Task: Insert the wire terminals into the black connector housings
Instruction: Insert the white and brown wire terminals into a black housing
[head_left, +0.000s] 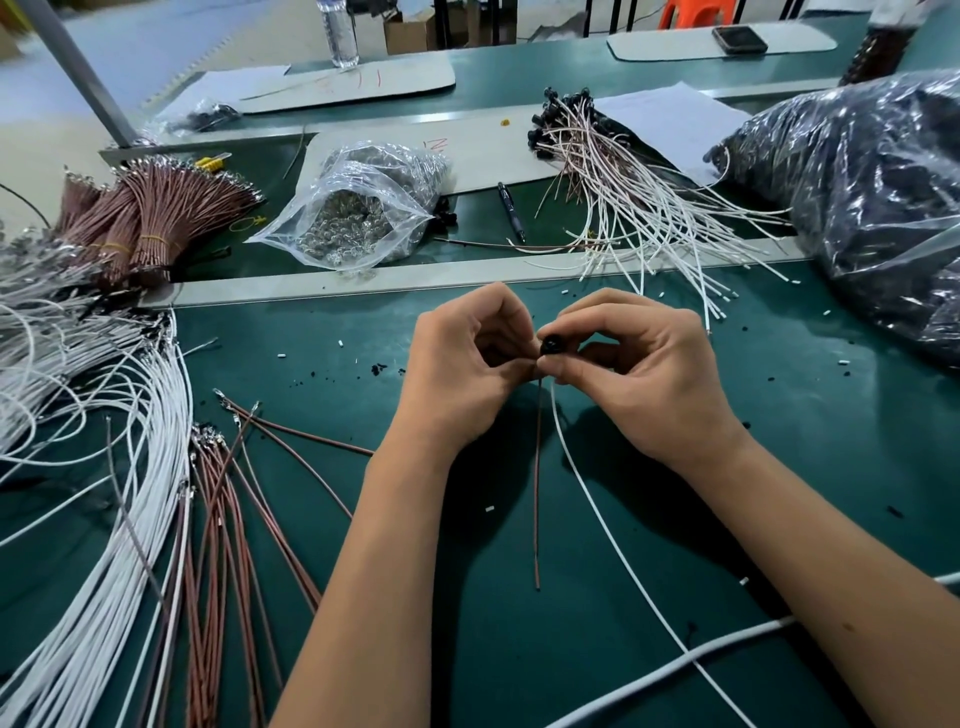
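- Your right hand (639, 374) pinches a small black connector housing (550, 345) between thumb and forefinger, above the green work mat (779, 467).
- Your left hand (462, 369) has its fingers curled in against the housing from the left; what its fingertips grip is hidden, so the contact point cannot be confirmed.
- A brown wire (537, 493) hangs straight down from the meeting point of the two hands, its free end lying on the mat.
- A white wire (613, 535) runs from the same point, down and to the right across the mat.
- Loose white wires (104, 493) fan across the left side of the mat, with loose brown wires (223, 519) just beside them; crimped terminals show at their upper ends.
- Banded bundles of brown wire (156, 213) lie at the upper left, beyond the grey rail (415, 278).
- A clear bag of metal terminals (358, 208) lies open at upper centre.
- Finished assemblies (623, 192), white and brown wires ending in black housings, are piled at upper right.
- A large plastic bag of black parts (883, 197) sits at the far right.
- A pen (511, 210) lies between the terminal bag and the finished pile.
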